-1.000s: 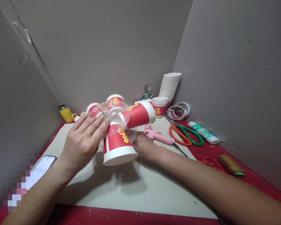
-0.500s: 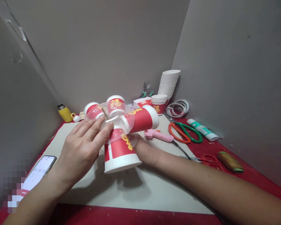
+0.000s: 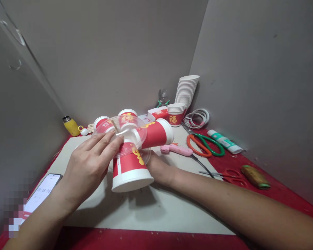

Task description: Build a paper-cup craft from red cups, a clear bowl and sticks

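1. Paper cup assembly [image 3: 131,163]: located between both hands, tilted, apparently raised above a white sheet [image 3: 120,215] on the red tabletop [image 3: 146,240]. Use it as the landmark for all positions below.
2. Left hand [image 3: 87,166]: at the left of the assembly, fingers laid close together across the upper clear disc [image 3: 130,134], thumb near the stick [image 3: 114,125]. Whether they pinch the disc or the stick cannot be told.
3. Right hand [image 3: 159,169]: at the right of the assembly, reaching in below the right cup [image 3: 156,134]. Its fingers are hidden behind the near cup [image 3: 133,177]; their state cannot be told.
4. Completed, as judged: four visible cups radiate from the centre, bases inward and wide rims outward, with the upper disc over their inner ends. A lower clear disc [image 3: 147,156] shows behind the near cup. The stick protrudes at the centre.
5. Outstanding, as judged: the joints are hidden, so whether every part is fixed remains unconfirmed. A pink glue gun [image 3: 177,150] lies unheld to the right of the assembly. Spare stacked cups [image 3: 186,93] stand behind it, to the right.
6. Change from the frame half a second ago: the assembly sits slightly further left in view, more than the small shift of the background. Both hands keep the same general placement. The blades of the red-handled scissors [image 3: 233,175], right of the assembly, are exposed further beyond the forearm.
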Demonstrator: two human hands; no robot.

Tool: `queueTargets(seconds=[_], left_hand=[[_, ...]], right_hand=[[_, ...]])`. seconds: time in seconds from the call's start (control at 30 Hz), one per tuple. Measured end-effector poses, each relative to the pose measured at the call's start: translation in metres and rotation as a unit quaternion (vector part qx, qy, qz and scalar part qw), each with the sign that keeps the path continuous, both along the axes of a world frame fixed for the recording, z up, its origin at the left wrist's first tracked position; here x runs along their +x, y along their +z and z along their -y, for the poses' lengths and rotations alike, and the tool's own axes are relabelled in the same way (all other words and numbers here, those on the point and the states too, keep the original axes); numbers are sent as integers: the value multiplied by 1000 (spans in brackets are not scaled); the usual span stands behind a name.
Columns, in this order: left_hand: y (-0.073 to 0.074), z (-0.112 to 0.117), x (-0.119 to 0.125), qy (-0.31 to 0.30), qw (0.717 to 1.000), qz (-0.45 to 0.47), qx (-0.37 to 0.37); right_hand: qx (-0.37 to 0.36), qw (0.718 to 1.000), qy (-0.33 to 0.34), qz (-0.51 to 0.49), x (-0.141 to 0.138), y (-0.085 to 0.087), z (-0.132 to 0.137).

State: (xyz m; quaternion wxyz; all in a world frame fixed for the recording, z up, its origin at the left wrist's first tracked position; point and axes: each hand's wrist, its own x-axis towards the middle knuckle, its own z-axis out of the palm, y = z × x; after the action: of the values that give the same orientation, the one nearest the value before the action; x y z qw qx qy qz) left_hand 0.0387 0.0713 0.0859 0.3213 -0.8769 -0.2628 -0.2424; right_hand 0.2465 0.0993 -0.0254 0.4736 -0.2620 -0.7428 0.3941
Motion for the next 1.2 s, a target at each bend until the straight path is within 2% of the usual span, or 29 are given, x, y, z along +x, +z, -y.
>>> queueTargets(seconds=[0.23,0.43,0.57,0.77,0.87,0.93,1.0,1.1,1.2], left_hand=[[1,-11,-1,-34,996,65,-52],[3,-19,-6,-25,981,128,-142],[5,-25,-14,-10,957,165,-238],[2,-42,-27,35,904,208,-371],[0,-48,-29,64,884,228,-402],[1,-50,-27,80,873,247,-413],[1,-50,-24,92,863,265,-420],[-3,-51,-18,95,840,320,-428],[-12,-52,-9,50,781,408,-471]], right_hand=[[44,997,-19,65,7,6,3],[-1,993,-42,108,10,15,7],[-33,996,-17,82,9,21,8],[-141,988,52,36,12,35,11],[-142,987,71,36,16,44,14],[-127,990,51,29,19,46,15],[-91,996,1,6,20,43,14],[19,997,-71,-16,19,35,12],[108,989,-102,17,18,32,10]])
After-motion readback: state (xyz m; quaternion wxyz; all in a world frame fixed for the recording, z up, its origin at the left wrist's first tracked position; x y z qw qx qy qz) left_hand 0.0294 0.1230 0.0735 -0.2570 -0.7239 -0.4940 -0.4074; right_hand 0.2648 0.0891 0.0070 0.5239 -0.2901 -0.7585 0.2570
